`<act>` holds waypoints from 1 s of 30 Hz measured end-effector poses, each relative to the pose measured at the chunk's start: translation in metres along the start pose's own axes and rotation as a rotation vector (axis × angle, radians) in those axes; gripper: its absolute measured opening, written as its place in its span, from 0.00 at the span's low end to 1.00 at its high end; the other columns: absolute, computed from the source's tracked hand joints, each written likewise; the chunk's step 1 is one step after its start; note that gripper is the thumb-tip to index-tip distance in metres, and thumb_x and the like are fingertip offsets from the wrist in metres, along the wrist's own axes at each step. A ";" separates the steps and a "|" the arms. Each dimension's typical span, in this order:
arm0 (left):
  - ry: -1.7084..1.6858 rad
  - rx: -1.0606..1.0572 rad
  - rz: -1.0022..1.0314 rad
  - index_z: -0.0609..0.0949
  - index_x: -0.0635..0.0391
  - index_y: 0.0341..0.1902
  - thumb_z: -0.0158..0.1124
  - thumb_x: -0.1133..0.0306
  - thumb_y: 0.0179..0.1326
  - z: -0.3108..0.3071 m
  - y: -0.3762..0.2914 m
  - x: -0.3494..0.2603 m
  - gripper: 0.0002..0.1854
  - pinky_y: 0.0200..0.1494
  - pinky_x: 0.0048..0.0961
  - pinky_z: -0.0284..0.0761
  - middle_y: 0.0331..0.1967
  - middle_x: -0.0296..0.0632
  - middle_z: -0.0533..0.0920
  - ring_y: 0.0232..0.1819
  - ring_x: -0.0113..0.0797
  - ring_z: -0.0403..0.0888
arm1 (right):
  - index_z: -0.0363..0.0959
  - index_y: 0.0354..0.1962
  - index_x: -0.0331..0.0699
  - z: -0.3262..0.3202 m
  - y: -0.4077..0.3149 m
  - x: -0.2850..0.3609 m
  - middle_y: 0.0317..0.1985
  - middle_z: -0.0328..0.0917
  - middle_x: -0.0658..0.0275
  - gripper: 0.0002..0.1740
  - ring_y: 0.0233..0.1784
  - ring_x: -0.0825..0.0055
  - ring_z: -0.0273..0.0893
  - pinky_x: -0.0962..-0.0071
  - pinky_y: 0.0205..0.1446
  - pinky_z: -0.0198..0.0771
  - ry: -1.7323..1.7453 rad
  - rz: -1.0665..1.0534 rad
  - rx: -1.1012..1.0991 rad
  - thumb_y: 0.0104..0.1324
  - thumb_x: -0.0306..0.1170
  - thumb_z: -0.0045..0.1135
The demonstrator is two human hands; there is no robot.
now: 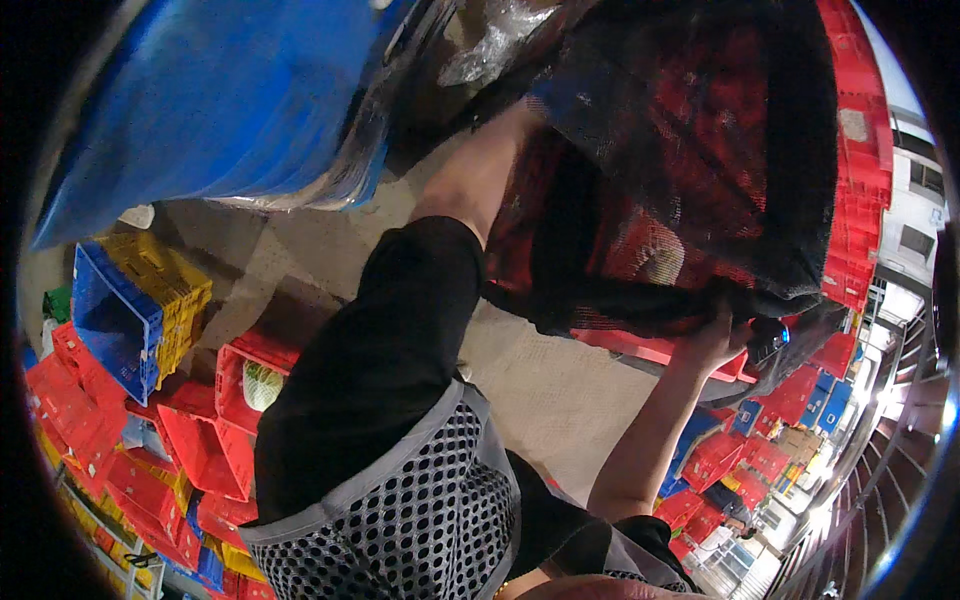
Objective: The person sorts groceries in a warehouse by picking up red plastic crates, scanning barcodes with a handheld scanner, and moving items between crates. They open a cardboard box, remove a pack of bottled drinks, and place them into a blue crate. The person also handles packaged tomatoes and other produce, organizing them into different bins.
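Observation:
A sheet of black mesh netting (799, 150) is draped over red plastic crates, and a red crate rim (637, 346) shows below its edge. My right hand (718, 341) grips the bunched edge of this netting. Beside its fingers is a small dark object (771, 339) with a blue glint, partly hidden by the cloth. My left arm reaches up to the netting's left side, where my left hand (531, 112) is mostly covered by the dark mesh; its fingers are hidden. Through the mesh a pale rounded item (664, 255) is visible among the red plastic.
A large blue plastic surface (247, 97) stands at upper left, near crumpled clear plastic film (495, 45). Lower left are stacked red crates (202, 442), a blue crate (112, 315) and yellow crates (165, 281). One red crate holds a net-wrapped green vegetable (262, 385). More crates and a person (731, 502) are at right.

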State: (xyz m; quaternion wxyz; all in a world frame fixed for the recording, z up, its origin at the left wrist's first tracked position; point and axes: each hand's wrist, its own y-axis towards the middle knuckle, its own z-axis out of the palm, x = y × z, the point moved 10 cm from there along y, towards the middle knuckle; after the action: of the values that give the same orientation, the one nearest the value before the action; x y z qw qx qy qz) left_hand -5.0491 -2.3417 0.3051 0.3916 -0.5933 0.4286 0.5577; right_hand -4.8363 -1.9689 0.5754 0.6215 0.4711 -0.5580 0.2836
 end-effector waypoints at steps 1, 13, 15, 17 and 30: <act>-0.023 0.002 0.028 0.80 0.56 0.57 0.56 0.59 0.71 -0.005 0.005 -0.007 0.18 0.57 0.40 0.74 0.52 0.51 0.83 0.53 0.48 0.80 | 0.72 0.52 0.30 -0.002 0.000 -0.002 0.49 0.79 0.58 0.21 0.48 0.67 0.80 0.67 0.54 0.77 -0.022 0.013 -0.011 0.60 0.19 0.58; 0.653 0.821 -0.360 0.82 0.58 0.48 0.54 0.62 0.72 -0.066 -0.439 0.084 0.14 0.49 0.41 0.76 0.46 0.53 0.82 0.46 0.45 0.82 | 0.73 0.47 0.29 -0.005 0.003 -0.002 0.48 0.78 0.55 0.17 0.47 0.64 0.79 0.64 0.52 0.80 -0.197 -0.072 -0.015 0.60 0.24 0.59; 0.747 0.950 -0.273 0.81 0.56 0.42 0.56 0.61 0.70 -0.071 -0.482 0.129 0.12 0.44 0.41 0.75 0.39 0.50 0.82 0.41 0.45 0.81 | 0.73 0.48 0.29 -0.002 0.002 0.000 0.48 0.79 0.55 0.19 0.47 0.63 0.80 0.64 0.50 0.80 -0.330 -0.140 0.064 0.61 0.28 0.62; 0.718 0.597 -0.111 0.81 0.55 0.36 0.58 0.61 0.68 -0.081 -0.404 0.158 0.11 0.40 0.41 0.75 0.33 0.47 0.82 0.37 0.45 0.81 | 0.77 0.49 0.33 -0.004 0.001 0.006 0.47 0.80 0.53 0.23 0.46 0.60 0.80 0.62 0.51 0.79 -0.703 -0.261 0.041 0.56 0.33 0.65; 0.408 0.114 -0.679 0.80 0.54 0.57 0.55 0.52 0.67 -0.057 -0.360 0.297 0.23 0.56 0.47 0.75 0.55 0.59 0.81 0.54 0.58 0.80 | 0.82 0.49 0.38 0.007 -0.004 0.011 0.41 0.85 0.53 0.20 0.42 0.62 0.83 0.66 0.49 0.79 -0.915 -0.541 0.115 0.56 0.26 0.57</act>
State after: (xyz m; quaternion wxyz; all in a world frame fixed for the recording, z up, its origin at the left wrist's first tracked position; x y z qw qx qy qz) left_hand -4.6869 -2.2998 0.0082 0.4926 -0.7771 0.3076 0.2426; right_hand -4.8331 -1.9792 0.5847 0.3387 0.7071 -0.6141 -0.0909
